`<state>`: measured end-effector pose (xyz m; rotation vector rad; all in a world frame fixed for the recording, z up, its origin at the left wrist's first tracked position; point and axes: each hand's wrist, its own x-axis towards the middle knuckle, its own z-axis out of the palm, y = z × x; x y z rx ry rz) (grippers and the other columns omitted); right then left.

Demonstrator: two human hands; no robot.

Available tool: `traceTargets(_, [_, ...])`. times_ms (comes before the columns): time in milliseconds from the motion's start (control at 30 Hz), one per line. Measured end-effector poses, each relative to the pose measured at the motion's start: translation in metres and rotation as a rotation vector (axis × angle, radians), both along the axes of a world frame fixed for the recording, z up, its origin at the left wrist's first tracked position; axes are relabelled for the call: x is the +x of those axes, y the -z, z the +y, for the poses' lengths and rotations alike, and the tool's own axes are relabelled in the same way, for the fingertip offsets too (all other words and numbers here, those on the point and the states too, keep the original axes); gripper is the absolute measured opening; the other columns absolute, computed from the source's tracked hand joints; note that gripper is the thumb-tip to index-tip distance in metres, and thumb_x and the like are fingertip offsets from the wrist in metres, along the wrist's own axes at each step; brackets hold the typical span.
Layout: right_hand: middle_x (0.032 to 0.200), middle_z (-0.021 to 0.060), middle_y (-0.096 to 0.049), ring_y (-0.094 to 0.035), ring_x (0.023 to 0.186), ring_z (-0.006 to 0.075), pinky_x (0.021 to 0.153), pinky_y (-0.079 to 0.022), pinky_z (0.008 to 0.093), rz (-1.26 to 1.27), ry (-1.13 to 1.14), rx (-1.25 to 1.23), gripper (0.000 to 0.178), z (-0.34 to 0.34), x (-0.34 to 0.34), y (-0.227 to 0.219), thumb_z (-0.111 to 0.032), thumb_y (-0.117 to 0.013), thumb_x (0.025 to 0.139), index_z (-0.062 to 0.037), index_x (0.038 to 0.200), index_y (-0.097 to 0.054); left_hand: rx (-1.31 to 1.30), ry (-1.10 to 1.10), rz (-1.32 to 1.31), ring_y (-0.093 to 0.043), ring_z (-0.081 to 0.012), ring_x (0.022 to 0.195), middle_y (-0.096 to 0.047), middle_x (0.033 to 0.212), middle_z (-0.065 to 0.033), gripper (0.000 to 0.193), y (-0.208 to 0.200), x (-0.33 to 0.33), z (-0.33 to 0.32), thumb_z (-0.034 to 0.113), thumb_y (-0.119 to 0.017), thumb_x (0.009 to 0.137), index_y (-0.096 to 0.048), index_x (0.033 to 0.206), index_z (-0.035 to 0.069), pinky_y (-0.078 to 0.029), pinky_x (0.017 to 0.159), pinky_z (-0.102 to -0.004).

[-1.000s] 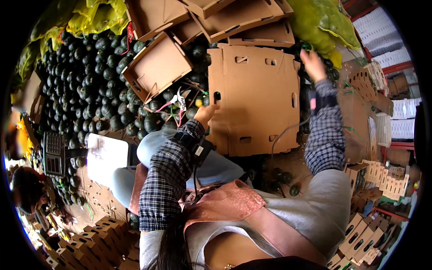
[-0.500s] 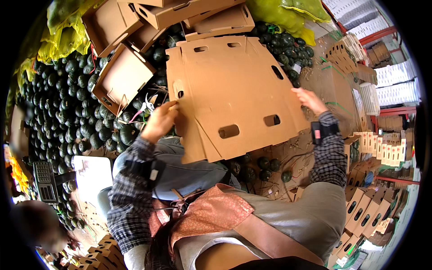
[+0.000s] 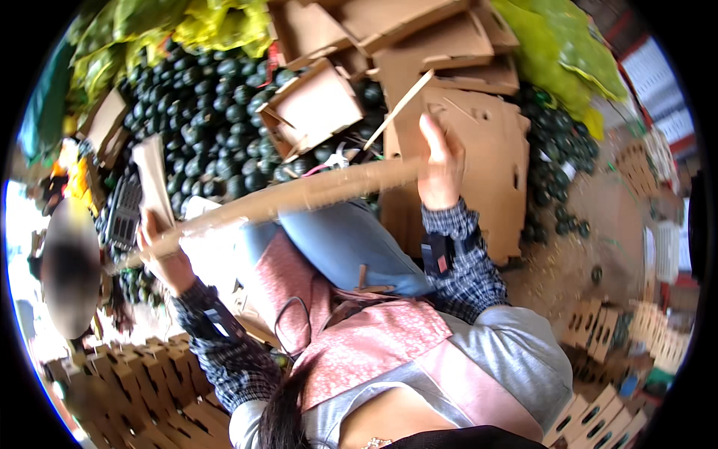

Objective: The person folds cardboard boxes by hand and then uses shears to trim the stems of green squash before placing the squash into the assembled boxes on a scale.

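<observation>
A cardboard sheet (image 3: 299, 196), blurred and seen almost edge-on, spans the space above my lap between both hands. My left hand (image 3: 166, 260) is closed around its left end, low and near the scale. My right hand (image 3: 441, 166) grips the other end, higher up, with its fingertips pointing upward and partly smeared. Behind the right hand lies a flat cardboard blank (image 3: 486, 179) with cut-out handle holes. Pruning shears (image 3: 338, 159) with a pink handle rest on the dark green squashes (image 3: 217, 153) just beyond the held sheet.
Open cardboard trays (image 3: 318, 108) sit on the squash pile ahead. Yellow net sacks (image 3: 557, 56) stand at the far right. A scale's keypad unit (image 3: 124, 217) is at the left, near a blurred person (image 3: 71, 269). Rows of folded boxes (image 3: 142, 374) fill the lower left.
My hands have swung left, and the held cardboard has gone from broad-side up to nearly edge-on. A flat blank now shows behind my right hand. The view has turned left.
</observation>
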<state>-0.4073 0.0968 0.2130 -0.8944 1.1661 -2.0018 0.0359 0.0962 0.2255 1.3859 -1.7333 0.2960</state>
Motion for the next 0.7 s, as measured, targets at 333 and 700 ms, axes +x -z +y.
traceTargets(333, [0.084,0.0064,-0.060,-0.045,0.110,0.0213,0.109,-0.011,0.0471,0.850,-1.227,-0.212,0.058,0.049,0.010,-0.018,-0.056,-0.068,0.075,-0.0079,0.105,-0.055,0.385,0.429,0.561,-0.035,-0.0352,0.124,-0.055,0.112,-0.0169,0.034,0.012,-0.058,0.185,0.029,-0.063,0.077,-0.042,0.060,0.008,-0.020,0.107,-0.0557])
traceTargets(700, [0.122,0.0138,-0.046,-0.041,0.118,0.0269,0.104,-0.029,0.0401,0.449,-0.425,0.064,0.036,0.030,0.064,0.043,-0.002,-0.061,0.082,-0.0080,0.114,-0.047,0.166,-0.046,0.455,-0.027,-0.0375,0.134,-0.032,0.141,-0.0226,0.032,0.051,-0.098,0.148,0.010,-0.051,0.092,-0.046,0.124,0.010,-0.023,0.108,-0.0520])
